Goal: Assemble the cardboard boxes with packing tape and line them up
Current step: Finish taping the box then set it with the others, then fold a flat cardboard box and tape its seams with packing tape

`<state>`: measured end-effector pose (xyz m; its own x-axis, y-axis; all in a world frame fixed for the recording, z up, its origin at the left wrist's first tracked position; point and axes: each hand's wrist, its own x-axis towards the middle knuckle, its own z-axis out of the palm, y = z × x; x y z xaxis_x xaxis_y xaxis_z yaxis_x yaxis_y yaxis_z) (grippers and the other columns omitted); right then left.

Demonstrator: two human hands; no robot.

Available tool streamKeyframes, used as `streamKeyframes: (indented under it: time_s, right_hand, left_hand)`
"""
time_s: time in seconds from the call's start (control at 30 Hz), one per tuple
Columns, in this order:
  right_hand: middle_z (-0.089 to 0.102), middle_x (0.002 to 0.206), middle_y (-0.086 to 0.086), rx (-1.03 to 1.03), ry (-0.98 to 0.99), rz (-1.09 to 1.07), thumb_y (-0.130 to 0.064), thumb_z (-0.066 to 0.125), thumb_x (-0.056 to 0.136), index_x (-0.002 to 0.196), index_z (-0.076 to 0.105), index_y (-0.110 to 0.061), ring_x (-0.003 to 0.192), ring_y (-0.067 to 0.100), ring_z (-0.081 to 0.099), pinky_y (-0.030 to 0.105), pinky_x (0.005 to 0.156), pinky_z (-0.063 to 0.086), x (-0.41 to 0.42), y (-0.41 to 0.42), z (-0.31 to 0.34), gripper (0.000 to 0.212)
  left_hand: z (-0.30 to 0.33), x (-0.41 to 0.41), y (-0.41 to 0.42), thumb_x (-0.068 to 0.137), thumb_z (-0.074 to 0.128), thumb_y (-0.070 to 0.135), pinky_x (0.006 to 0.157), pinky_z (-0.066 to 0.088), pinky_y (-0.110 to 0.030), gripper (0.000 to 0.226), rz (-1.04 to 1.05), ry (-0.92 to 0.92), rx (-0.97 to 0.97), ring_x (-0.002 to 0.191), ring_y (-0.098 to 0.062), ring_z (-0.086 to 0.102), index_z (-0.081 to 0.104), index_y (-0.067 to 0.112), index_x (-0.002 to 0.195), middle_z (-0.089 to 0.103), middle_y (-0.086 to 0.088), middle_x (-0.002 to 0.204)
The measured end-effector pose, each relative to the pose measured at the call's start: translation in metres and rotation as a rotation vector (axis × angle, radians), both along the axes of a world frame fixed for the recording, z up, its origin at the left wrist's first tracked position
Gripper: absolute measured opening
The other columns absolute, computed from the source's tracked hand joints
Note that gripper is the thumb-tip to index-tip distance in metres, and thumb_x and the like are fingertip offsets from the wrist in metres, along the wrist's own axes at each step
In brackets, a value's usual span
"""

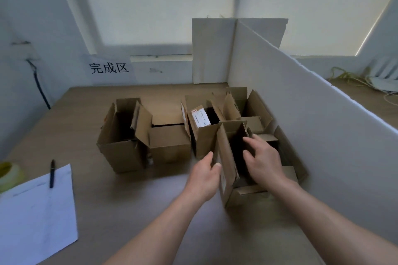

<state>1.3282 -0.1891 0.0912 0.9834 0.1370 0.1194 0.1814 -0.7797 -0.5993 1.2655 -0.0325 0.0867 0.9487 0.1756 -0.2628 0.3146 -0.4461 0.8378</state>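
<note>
Several open brown cardboard boxes stand on the wooden table (129, 211). The nearest box (247, 194) sits at the right, beside the white partition, with its flaps up. My left hand (204, 178) rests against the outside of its upright left flap (226, 157), thumb touching the cardboard. Fingers spread, my right hand (265, 161) reaches over the box's dark opening. Behind it stand a box with a white label (202, 133) and another open box (247, 107). Further left are two more boxes (120, 146) (170, 144). A yellowish tape roll (9, 175) lies at the left edge.
A white foam partition (301, 103) walls off the right side, with a second white panel (212, 49) at the back. A white sheet of paper (36, 211) with a black pen (52, 173) lies front left. A sign with black characters (109, 68) hangs on the back wall.
</note>
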Motion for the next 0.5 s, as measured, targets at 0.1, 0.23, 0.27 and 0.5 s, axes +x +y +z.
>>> streamKeyframes:
  time_s: [0.1, 0.23, 0.27, 0.5]
  right_hand:
    - [0.044, 0.152, 0.002, -0.010, -0.064, 0.048, -0.020, 0.057, 0.098, 0.140, 0.053, -0.020, 0.142, 0.018, 0.036, 0.033, 0.114, 0.030, -0.028, 0.025, 0.021, 0.043]
    - [0.046, 0.150, 0.002, -0.045, -0.120, 0.169, -0.020, 0.061, 0.096, 0.139, 0.054, -0.019, 0.140, 0.016, 0.040, 0.027, 0.112, 0.029, -0.085, 0.083, 0.044, 0.044]
    - [0.046, 0.150, 0.001, -0.055, -0.128, 0.205, -0.021, 0.061, 0.096, 0.140, 0.054, -0.019, 0.140, 0.015, 0.040, 0.025, 0.111, 0.028, -0.101, 0.100, 0.047, 0.044]
    - [0.044, 0.152, -0.003, -0.098, -0.145, 0.533, -0.022, 0.059, 0.097, 0.142, 0.051, -0.019, 0.141, 0.014, 0.038, 0.022, 0.108, 0.028, -0.228, 0.230, 0.054, 0.046]
  left_hand:
    - [0.008, -0.034, 0.030, 0.104, 0.039, 0.031, 0.119, 0.024, -0.032, 0.052, -0.004, -0.070, 0.097, 0.145, -0.014, 0.028, 0.028, 0.018, 0.153, 0.032, 0.002, 0.157]
    - [0.017, -0.096, 0.087, 0.103, 0.037, 0.039, 0.119, 0.024, -0.032, 0.053, -0.002, -0.145, 0.319, 0.146, -0.011, 0.023, 0.030, 0.021, 0.152, 0.028, 0.005, 0.159]
    - [0.020, -0.114, 0.103, 0.103, 0.037, 0.040, 0.118, 0.025, -0.033, 0.053, 0.012, -0.154, 0.367, 0.146, -0.011, 0.023, 0.031, 0.021, 0.152, 0.028, 0.005, 0.159]
    - [0.034, -0.269, 0.214, 0.102, 0.033, 0.038, 0.101, 0.040, -0.040, 0.041, 0.184, -0.134, 0.683, 0.130, -0.023, 0.041, 0.050, 0.014, 0.131, 0.048, -0.003, 0.140]
